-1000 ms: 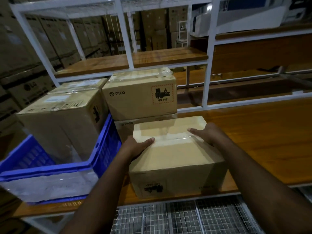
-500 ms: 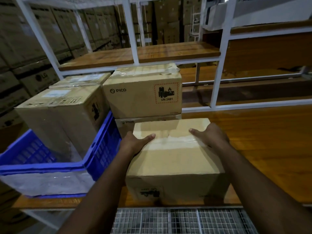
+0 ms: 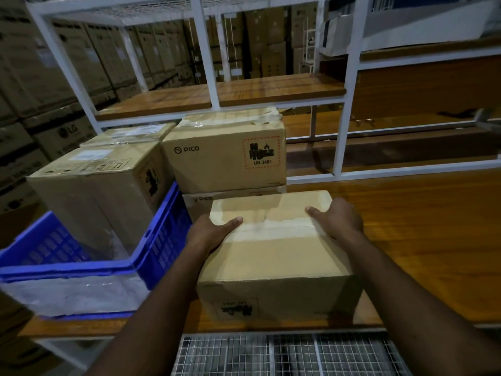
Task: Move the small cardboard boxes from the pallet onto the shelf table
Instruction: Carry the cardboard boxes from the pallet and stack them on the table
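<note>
A small cardboard box (image 3: 273, 256) with a taped top seam rests on the wooden shelf table (image 3: 423, 229), near its front edge. My left hand (image 3: 210, 233) grips the box's left top edge, thumb lying on the lid. My right hand (image 3: 337, 217) holds the right top edge the same way. Right behind it stand two stacked PICO boxes (image 3: 225, 158), the upper one with a red UN 3481 label; the lower one is mostly hidden.
A blue plastic crate (image 3: 160, 240) at the left holds a tall cardboard box (image 3: 97, 191), with another box behind. White shelf posts (image 3: 343, 109) rise at the back. A wire-mesh shelf (image 3: 284, 354) lies below the table edge. Bare wood stretches to the right.
The box sits a little farther in on the table, closer to the PICO stack. Both hands keep the same hold on its top edges.
</note>
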Available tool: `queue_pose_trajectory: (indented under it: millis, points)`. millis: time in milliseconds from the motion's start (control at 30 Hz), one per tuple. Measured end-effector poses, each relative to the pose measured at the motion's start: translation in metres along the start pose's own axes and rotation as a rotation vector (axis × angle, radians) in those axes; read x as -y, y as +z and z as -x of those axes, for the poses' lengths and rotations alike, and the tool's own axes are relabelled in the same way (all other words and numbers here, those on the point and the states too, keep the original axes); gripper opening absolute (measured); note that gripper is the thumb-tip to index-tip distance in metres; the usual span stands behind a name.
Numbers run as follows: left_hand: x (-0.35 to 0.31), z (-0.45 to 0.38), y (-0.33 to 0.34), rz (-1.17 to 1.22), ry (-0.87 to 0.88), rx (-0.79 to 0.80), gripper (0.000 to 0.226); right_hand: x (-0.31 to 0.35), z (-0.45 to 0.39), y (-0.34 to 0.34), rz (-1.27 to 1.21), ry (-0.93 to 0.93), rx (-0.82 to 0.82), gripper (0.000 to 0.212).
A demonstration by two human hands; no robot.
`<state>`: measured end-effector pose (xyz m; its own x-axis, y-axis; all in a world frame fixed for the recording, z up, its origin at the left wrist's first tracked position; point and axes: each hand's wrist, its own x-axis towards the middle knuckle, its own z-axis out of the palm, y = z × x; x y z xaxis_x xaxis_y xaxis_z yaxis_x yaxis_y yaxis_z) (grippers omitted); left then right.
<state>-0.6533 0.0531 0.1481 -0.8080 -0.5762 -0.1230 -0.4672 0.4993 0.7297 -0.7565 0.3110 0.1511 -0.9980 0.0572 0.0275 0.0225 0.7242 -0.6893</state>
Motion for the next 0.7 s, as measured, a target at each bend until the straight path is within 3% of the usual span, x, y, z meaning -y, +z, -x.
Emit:
queue_pose_trajectory:
  millis: [200,333,467,567,700]
  points:
    - [-0.003,0.038,-0.007,0.096,0.170,-0.129,0.071,-0.013,0.033,-0.026,-0.177,-0.044,-0.122,0.053]
    - [-0.017,0.064,-0.009,0.364,0.240,-0.252,0.071,-0.005,0.047,-0.050,-0.428,-0.070,-0.239,0.058]
    - [-0.025,0.079,-0.008,0.600,0.255,-0.282,0.062,-0.003,0.056,-0.062,-0.647,-0.004,-0.229,0.055]
    - [-0.018,0.079,-0.007,0.620,0.167,-0.258,0.070,-0.010,0.061,-0.058,-0.707,0.058,-0.154,0.052]
    - [-0.007,0.075,-0.020,0.465,0.104,-0.189,0.066,-0.013,0.061,-0.058,-0.653,0.068,-0.120,0.044]
